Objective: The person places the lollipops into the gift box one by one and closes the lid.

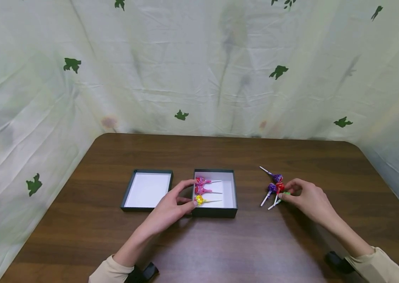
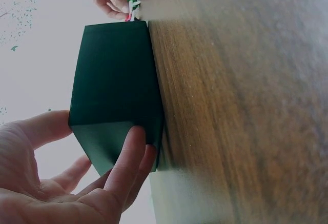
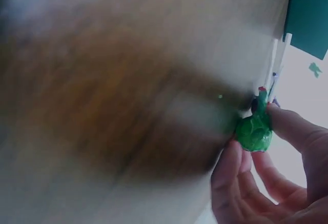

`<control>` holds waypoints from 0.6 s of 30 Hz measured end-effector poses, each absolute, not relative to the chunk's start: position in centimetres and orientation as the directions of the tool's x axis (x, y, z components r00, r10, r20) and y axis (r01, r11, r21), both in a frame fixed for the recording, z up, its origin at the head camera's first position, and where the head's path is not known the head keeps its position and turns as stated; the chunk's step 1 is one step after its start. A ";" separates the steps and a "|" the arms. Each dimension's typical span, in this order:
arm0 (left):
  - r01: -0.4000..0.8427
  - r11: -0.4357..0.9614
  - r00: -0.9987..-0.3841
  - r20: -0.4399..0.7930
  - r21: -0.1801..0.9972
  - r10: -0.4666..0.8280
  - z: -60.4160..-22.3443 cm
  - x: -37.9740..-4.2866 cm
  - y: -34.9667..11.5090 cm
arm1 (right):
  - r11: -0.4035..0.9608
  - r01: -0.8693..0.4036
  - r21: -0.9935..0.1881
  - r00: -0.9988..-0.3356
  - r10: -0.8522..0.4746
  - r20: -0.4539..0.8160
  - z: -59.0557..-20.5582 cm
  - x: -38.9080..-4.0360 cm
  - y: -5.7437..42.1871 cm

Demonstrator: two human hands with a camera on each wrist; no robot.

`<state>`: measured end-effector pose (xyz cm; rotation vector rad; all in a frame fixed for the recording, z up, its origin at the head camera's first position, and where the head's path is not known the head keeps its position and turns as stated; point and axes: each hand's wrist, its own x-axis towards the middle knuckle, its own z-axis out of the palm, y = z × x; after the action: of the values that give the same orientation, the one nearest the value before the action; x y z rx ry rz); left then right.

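My left hand (image 1: 172, 207) rests at the left side of an open dark green box (image 1: 235, 192), its thumb and index finger touching the rim. Inside, two pink lollipops (image 1: 201, 190) and a yellow lollipop (image 1: 199, 200) lie side by side, sticks pointing right. My right hand (image 1: 311, 200) pinches the head of a green lollipop (image 3: 254, 131) between thumb and fingers, low over the table. Right beside it lie a red lollipop (image 1: 279, 187) and two purple lollipops (image 1: 272, 188), close together with sticks fanned out.
The box's lid (image 1: 150, 190), white inside with a dark rim, lies left of the box. All of it is on a brown wooden table (image 1: 199, 251). A pale curtain (image 1: 203, 70) with leaf prints hangs behind the table and along its sides.
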<state>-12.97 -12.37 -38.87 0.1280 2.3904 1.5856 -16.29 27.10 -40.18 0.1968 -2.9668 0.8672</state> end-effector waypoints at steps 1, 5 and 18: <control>-0.074 0.398 -0.960 -0.173 0.915 0.221 -38.9 -13.0 -12.4 | 0.831 -0.134 -0.541 -0.991 -0.113 0.071 -40.2 -16.3 27.1; -0.070 0.400 -0.961 -0.170 0.914 0.220 -38.9 -13.0 -12.4 | 0.804 -0.144 -0.577 -0.988 -0.146 0.044 -40.2 -16.5 27.3; -0.063 0.405 -0.961 -0.165 0.912 0.221 -39.0 -13.0 -12.3 | 0.755 -0.173 -0.633 -0.972 -0.235 -0.014 -40.4 -17.0 28.5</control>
<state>-13.01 -12.33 -39.00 0.1389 2.4043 1.5781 -17.04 28.50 -40.36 0.3534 -3.0293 1.0780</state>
